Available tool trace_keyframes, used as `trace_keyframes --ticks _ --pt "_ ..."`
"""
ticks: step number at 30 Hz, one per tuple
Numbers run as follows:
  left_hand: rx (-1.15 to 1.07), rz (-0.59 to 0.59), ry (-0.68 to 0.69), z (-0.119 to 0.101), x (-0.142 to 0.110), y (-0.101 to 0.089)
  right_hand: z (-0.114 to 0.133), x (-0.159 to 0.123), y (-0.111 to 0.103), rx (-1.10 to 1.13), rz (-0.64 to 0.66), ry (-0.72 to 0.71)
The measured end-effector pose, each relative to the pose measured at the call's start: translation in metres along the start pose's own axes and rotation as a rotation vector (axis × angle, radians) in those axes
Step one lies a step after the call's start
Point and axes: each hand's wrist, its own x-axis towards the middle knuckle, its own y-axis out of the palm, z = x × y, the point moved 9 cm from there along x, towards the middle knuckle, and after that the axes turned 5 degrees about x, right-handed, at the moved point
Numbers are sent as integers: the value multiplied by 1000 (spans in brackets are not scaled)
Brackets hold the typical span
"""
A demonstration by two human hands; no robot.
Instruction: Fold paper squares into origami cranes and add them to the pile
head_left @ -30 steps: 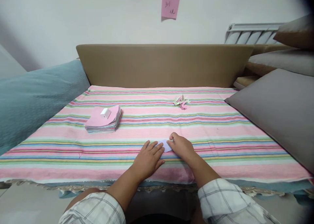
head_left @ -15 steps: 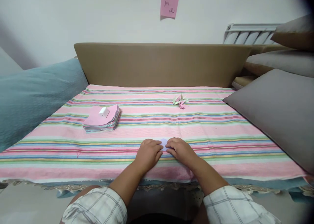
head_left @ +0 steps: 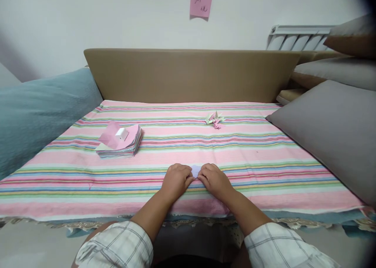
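A small piece of lavender folded paper [head_left: 196, 171] lies between my two hands, low over the striped cloth [head_left: 252, 199]. My left hand [head_left: 177, 178] pinches its left side between thumb and fingers. On the right side, my right hand [head_left: 214, 178] grips it the same way, thumb toward me. Much of the paper is covered by the fingers, so its full shape is hidden. Farther back sit several folded paper figures [head_left: 216, 120] in pink and pale green. To the left rests a stack of coloured paper sheets [head_left: 132, 144] with a small white block [head_left: 121, 134] on top.
A blue cushion [head_left: 49, 107] borders the left side, and grey cushions [head_left: 326, 123] pile up on the right. Behind the cloth stands a brown backrest [head_left: 188, 76]. A pink note [head_left: 201, 1] hangs on the wall near a white radiator [head_left: 299, 37].
Both thumbs have closed in on the lavender paper's near edge. The stack's top pink sheet has lifted at its far left, baring a pale sheet beneath. The view has tilted slightly downward.
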Motion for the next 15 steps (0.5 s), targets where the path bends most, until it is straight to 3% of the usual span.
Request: trace_keyframes --ticks 15 --pt "-14 38 -207 13 4 3 -15 8 4 130 -87 80"
